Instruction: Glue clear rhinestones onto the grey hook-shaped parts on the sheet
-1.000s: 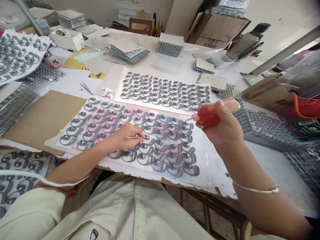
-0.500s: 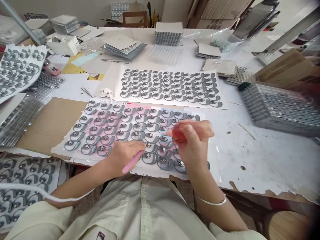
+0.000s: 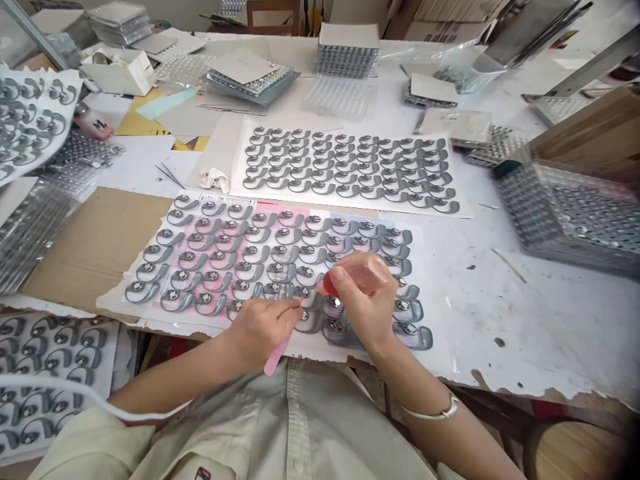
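My left hand (image 3: pixel 265 331) pinches a pink tool (image 3: pixel 276 357), whose handle points down toward my body, over the lower middle of the near sheet. My right hand (image 3: pixel 367 307) is wrapped round a small reddish squeeze bottle (image 3: pixel 357 275). The bottle's tip points left, close above the fingertips of my left hand. Beneath both hands lies the near sheet (image 3: pixel 320 343), with rows of grey curved pieces bearing shiny round parts. Some pieces are hidden under my hands. A second sheet of similar pieces (image 3: pixel 350 167) lies farther back.
Brown cardboard (image 3: pixel 95 240) lies left of the near sheet, with tweezers (image 3: pixel 170 175) behind it. Clear trays of small parts (image 3: pixel 575 213) stand at the right. A stack of trays (image 3: pixel 347 53) is at the back. A white cord (image 3: pixel 90 393) crosses my left arm.
My right hand and the bottle have moved left and down, closer to my left hand. My left hand has shifted slightly right, and the pink tool hangs more steeply. The camera view has shifted slightly.
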{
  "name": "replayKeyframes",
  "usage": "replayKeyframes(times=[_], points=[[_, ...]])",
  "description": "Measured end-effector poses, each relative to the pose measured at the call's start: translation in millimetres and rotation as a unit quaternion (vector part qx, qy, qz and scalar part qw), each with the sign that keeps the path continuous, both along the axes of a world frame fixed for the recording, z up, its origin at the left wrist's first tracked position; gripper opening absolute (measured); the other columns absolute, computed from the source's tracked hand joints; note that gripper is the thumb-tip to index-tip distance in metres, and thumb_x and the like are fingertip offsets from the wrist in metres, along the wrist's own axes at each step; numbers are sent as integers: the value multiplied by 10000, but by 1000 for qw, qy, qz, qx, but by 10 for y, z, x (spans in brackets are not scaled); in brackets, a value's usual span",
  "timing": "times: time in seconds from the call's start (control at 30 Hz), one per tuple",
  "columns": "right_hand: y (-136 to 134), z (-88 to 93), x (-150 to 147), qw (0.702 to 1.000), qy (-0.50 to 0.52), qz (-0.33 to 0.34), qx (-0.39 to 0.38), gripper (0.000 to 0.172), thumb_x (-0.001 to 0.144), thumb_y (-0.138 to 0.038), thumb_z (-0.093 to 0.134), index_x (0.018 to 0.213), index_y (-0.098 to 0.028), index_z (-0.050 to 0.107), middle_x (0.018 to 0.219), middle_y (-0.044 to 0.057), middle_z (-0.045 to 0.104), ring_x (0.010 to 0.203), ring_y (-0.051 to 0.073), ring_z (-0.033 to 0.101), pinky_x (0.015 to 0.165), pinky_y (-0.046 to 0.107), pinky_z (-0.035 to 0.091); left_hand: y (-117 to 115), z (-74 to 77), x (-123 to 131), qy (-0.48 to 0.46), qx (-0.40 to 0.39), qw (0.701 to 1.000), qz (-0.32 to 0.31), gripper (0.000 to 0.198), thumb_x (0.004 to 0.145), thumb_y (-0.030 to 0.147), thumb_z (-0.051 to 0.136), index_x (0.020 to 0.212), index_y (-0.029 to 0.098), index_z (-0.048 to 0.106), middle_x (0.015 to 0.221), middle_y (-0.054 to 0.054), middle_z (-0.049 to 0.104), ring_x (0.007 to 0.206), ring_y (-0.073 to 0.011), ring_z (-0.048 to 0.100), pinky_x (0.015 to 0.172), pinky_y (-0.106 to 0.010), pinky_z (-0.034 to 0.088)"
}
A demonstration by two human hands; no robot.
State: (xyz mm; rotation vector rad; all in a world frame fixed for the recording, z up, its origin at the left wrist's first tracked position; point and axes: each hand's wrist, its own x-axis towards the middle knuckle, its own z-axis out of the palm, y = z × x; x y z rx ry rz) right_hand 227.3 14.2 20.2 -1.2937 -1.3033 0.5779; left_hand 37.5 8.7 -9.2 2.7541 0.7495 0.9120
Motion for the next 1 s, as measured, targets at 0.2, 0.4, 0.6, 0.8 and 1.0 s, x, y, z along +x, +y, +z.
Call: replayKeyframes(times=[0.2,0.4,0.6,0.8,1.0], points=[[7,-91,-46,1000,-5,-5,2,235,824,-317,666,640,-202,575,576,-18,600,554,136,558,551,296,447,-54,63,55,19,75,997,8,219,909,71,424,935,50,641,934,-150,723,713,-168,706,552,-263,584],[0,-140,-70,1000,1,-4,-4,205,820,-322,667,672,-207,585,563,-17,605,528,142,565,516,291,454,-71,79,71,46,109,993,28,221,892,47,422,886,75,641,910,-140,726,565,-156,646,442,-273,502],[12,-153,-81,1000,-20,-4,-4,214,828,-321,660,660,-205,595,575,-6,606,559,153,564,542,309,464,-85,55,75,69,120,990,22,202,884,44,433,929,59,629,958,-170,716,593,-166,648,448,-274,481],[16,-184,-78,998,-62,-2,20,240,842,-299,646,623,-204,615,619,16,608,633,173,564,616,346,465,-92,66,86,44,123,991,39,195,887,44,445,888,77,637,907,-133,730,570,-157,646,431,-275,475],[9,-187,-76,998,-45,2,38,190,832,-266,659,659,-212,602,638,1,591,628,162,556,611,337,456,-90,62,94,48,119,991,34,191,881,37,444,908,67,631,902,-144,722,574,-159,644,433,-271,485]])
